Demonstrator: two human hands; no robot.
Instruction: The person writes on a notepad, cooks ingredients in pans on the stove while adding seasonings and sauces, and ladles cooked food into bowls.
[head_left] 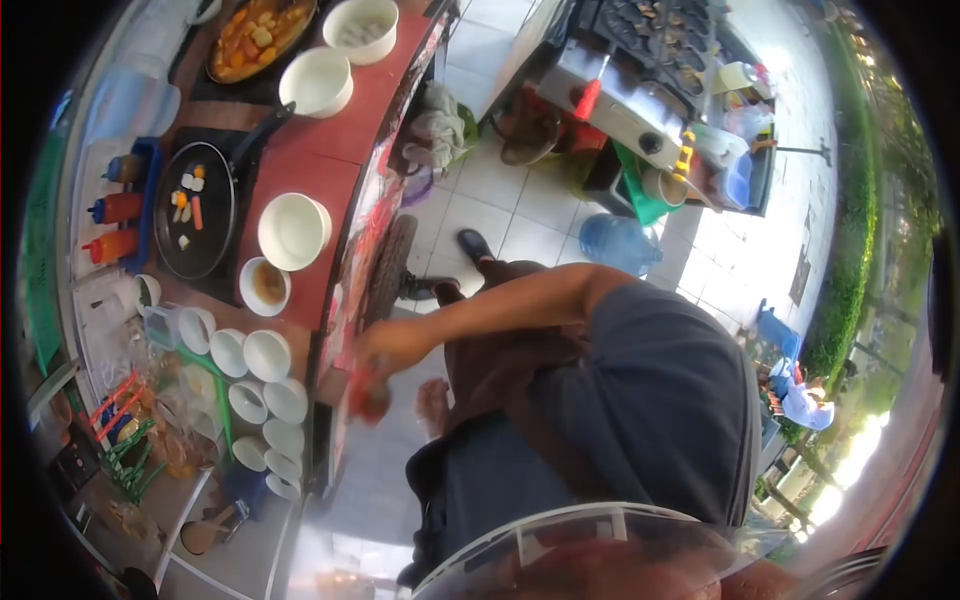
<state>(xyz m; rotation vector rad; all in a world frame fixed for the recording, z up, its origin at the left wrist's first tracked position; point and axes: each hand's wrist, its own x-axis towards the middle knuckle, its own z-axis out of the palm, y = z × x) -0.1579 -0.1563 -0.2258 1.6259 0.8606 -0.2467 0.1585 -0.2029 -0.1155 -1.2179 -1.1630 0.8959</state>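
My right hand (395,345) reaches out beside the counter edge, blurred, with its fingers closed round a small red item (366,393) that is too smeared to name. Lower and closer to my body is my left hand (433,405), partly hidden, its finger pose unclear. Left of the hands, white bowls (268,355) stand in rows. Food pieces lie in a black frying pan (208,235) on the counter. Near the pan are a large white bowl (294,231) and a small bowl of brown liquid (265,286).
A second pan (245,70) holds orange food beside white bowls at the top left. Sauce bottles (115,208) stand in a blue rack. Behind are a griddle stove (630,100) and a large water bottle (618,243) on the tiled floor.
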